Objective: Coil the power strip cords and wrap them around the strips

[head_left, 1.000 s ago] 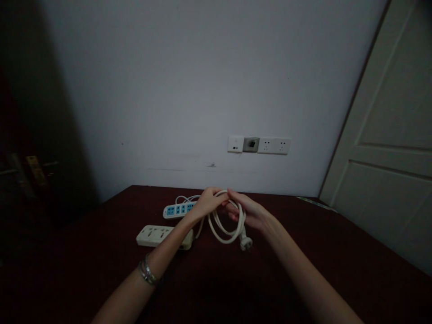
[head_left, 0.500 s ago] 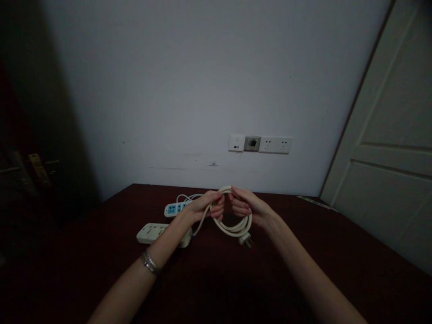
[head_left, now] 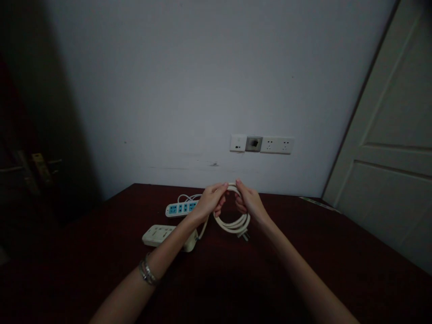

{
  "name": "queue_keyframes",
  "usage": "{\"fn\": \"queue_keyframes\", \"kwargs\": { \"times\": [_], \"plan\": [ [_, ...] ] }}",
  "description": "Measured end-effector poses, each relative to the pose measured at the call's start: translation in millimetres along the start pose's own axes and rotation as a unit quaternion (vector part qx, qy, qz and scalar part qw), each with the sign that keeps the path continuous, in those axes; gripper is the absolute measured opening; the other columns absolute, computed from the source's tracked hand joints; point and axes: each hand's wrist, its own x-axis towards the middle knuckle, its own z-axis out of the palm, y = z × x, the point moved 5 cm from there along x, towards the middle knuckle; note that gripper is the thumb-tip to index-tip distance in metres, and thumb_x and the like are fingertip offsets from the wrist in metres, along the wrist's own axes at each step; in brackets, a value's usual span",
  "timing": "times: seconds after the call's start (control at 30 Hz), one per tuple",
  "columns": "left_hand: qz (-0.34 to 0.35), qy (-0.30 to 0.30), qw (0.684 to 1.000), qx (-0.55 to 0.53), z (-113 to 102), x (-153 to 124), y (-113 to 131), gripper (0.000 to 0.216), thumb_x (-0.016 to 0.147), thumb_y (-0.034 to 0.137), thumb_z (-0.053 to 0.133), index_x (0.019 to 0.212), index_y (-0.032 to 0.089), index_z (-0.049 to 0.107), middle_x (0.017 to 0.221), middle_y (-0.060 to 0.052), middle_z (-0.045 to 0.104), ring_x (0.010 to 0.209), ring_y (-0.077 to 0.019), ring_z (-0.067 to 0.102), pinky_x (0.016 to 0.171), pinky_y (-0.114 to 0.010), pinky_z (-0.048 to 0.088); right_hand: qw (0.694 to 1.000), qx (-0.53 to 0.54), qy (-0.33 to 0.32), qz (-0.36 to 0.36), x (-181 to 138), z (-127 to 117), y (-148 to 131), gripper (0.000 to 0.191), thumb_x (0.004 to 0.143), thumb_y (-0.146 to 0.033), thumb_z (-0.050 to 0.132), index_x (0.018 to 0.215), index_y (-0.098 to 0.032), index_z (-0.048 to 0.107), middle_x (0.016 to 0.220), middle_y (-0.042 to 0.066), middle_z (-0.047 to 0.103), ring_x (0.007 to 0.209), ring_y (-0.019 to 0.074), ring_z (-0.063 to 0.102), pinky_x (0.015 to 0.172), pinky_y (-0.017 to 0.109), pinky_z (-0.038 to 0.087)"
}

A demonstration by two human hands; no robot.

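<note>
A cream power cord is looped into a round coil between my hands. My left hand is closed around the coil's left side, and my right hand grips its right side; both thumbs meet the cord near the top of the loop. The cord's plug hangs at the coil's lower right with its prongs pointing down. From the left side, the cord runs down to a cream power strip on the dark red table. My left forearm hides part of that strip.
Behind it lies a white power strip with blue sockets and its own white cord. Wall sockets are mounted above the table's back edge. A pale door stands at the right, and a flat strip lies near it.
The coil has become rounder and tidier, with my fingertips now nearer its top. The cream power strip has shifted slightly right, and the plug has swung a little left and up.
</note>
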Motion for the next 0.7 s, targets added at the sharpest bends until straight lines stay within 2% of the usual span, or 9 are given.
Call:
{"fn": "queue_keyframes", "kwargs": {
  "times": [0.13,0.27,0.37,0.57,0.7],
  "plan": [
    [-0.008,0.035,0.997,-0.075,-8,1,6,0.037,0.076,0.053,0.055,0.072,0.017,0.048,0.040,0.011,0.029,0.026,-0.0017,0.020,0.026,-0.013,0.020,0.995,-0.067,-0.003,-0.078,-2,1,-9,0.044,0.071,-0.059,0.057,0.059,-0.018,0.047,0.038,-0.006,0.040,0.032,0.0063,0.039,0.033,0.019,0.028],
    [0.007,0.060,0.988,-0.144,-18,2,17,0.035,0.075,0.049,0.058,0.072,0.016,0.049,0.038,0.013,0.021,0.026,-0.0013,0.015,0.026,-0.013,0.016,0.991,-0.080,-0.072,-0.076,-6,8,-10,0.036,0.071,-0.051,0.062,0.073,-0.017,0.052,0.048,-0.003,0.054,0.040,0.0084,0.048,0.040,0.019,0.036],
    [0.014,0.067,0.985,-0.160,-21,1,22,0.035,0.075,0.048,0.059,0.071,0.016,0.049,0.038,0.013,0.020,0.026,-0.0011,0.015,0.026,-0.013,0.014,0.986,-0.094,-0.112,-0.079,-8,11,-11,0.035,0.073,-0.051,0.060,0.075,-0.016,0.051,0.054,0.000,0.060,0.045,0.0104,0.054,0.044,0.021,0.041],
    [0.014,0.028,0.982,-0.186,-17,2,19,0.033,0.077,0.047,0.059,0.072,0.016,0.048,0.040,0.013,0.021,0.028,-0.0013,0.014,0.027,-0.013,0.014,0.990,-0.074,-0.063,-0.101,-4,9,-9,0.040,0.077,-0.059,0.049,0.075,-0.019,0.048,0.039,-0.006,0.051,0.035,0.0123,0.052,0.036,0.020,0.040],
    [0.004,0.030,0.983,-0.180,-18,6,12,0.034,0.076,0.049,0.058,0.076,0.016,0.051,0.040,0.012,0.023,0.028,-0.0017,0.015,0.027,-0.013,0.018,0.991,-0.055,-0.023,-0.120,-2,9,-4,0.043,0.079,-0.061,0.044,0.075,-0.018,0.049,0.037,-0.007,0.048,0.032,0.0110,0.049,0.034,0.020,0.037]
  ]
}}
